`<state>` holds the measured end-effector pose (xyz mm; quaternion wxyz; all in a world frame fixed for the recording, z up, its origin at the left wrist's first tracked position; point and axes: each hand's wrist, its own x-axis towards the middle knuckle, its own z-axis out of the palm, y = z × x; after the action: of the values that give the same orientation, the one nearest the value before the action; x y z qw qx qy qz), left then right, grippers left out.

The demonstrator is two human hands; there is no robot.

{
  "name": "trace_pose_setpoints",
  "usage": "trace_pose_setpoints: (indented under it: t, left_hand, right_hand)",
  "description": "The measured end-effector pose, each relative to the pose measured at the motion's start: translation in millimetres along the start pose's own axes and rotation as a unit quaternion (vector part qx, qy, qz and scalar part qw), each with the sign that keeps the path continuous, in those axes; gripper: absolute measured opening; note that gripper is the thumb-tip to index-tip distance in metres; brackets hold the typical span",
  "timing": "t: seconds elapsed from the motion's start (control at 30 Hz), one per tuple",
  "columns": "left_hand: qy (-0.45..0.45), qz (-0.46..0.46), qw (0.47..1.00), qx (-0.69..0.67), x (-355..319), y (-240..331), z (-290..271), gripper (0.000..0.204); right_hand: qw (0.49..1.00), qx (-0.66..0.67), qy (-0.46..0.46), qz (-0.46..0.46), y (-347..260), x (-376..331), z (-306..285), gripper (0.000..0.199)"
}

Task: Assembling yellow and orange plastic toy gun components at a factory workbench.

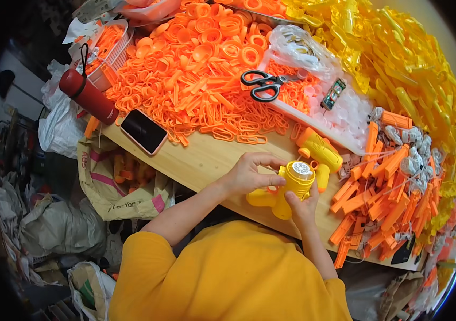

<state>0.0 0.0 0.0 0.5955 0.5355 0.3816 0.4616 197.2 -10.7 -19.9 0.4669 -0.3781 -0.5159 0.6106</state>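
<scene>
A yellow plastic toy gun body (286, 197), with a handle sticking out to the left, is held above the near edge of the table. Its round barrel end faces up and shows a clear, silvery disc (300, 169). My left hand (250, 174) grips it from the left, fingers on the rim. My right hand (303, 206) closes round its right side, thumb against the front. Just beyond lies a second yellow toy gun (321, 152) with orange parts, touched by neither hand.
Heaps of orange parts (196, 69) and yellow shells (404, 69) cover the back. Black scissors (263, 85) rest by a white tray (345, 140) of clear caps. At left are a phone (144, 132) and red bottle (88, 96); at right, wired orange pieces (383, 198). A sack (105, 184) hangs below.
</scene>
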Motion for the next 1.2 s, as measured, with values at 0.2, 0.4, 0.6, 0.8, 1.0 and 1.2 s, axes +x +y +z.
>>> trace_pose_setpoints:
  t: [0.2, 0.4, 0.6, 0.8, 1.0, 1.2]
  left_hand:
    - [0.081, 0.055, 0.995, 0.011, -14, 4, 11, 0.038]
    - [0.08, 0.063, 0.983, 0.152, 6, 21, -30, 0.031]
    - [0.429, 0.196, 0.833, 0.291, 51, 44, -151, 0.016]
    - [0.502, 0.175, 0.745, 0.403, 76, 50, -268, 0.02]
    - [0.434, 0.161, 0.734, 0.498, 131, 57, -275, 0.02]
    - [0.411, 0.075, 0.702, 0.577, 173, 63, -275, 0.034]
  right_hand:
    - [0.999, 0.038, -0.007, -0.011, -5, 1, 1, 0.063]
    - [1.0, 0.007, 0.01, 0.019, 6, 12, -3, 0.071]
    - [0.997, 0.014, 0.01, 0.075, 18, 11, -16, 0.069]
    - [0.99, 0.079, 0.021, 0.115, 19, 10, -12, 0.053]
    - [0.989, 0.082, 0.033, 0.119, 22, 10, -16, 0.051]
    - [0.992, 0.027, 0.04, 0.114, 26, 10, -14, 0.066]
